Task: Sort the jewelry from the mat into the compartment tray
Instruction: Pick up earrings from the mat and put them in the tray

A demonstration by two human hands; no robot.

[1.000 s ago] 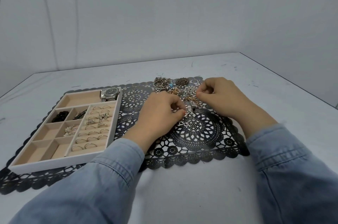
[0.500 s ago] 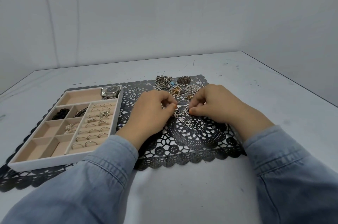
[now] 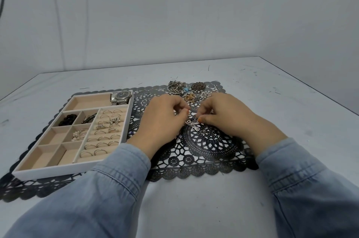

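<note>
**Pinching a silver charm piece [image 3: 194, 125] over the mat [image 3: 213, 152]**

Holding the silver charm piece in the right grip [image 3: 229, 117], fingertips closing narrowly on it, near the mat's middle. Curling the left grip [image 3: 161, 121] just beside it; not telling whether touching or holding. Showing the compartment tray [image 3: 77, 169] at the mat's left end, rings [image 3: 108, 131] and a watch [image 3: 119, 98] lying inside.

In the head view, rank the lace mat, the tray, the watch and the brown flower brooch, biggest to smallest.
lace mat
tray
watch
brown flower brooch
The brooch lies farther back, so watch versus brooch is unsure.
</note>
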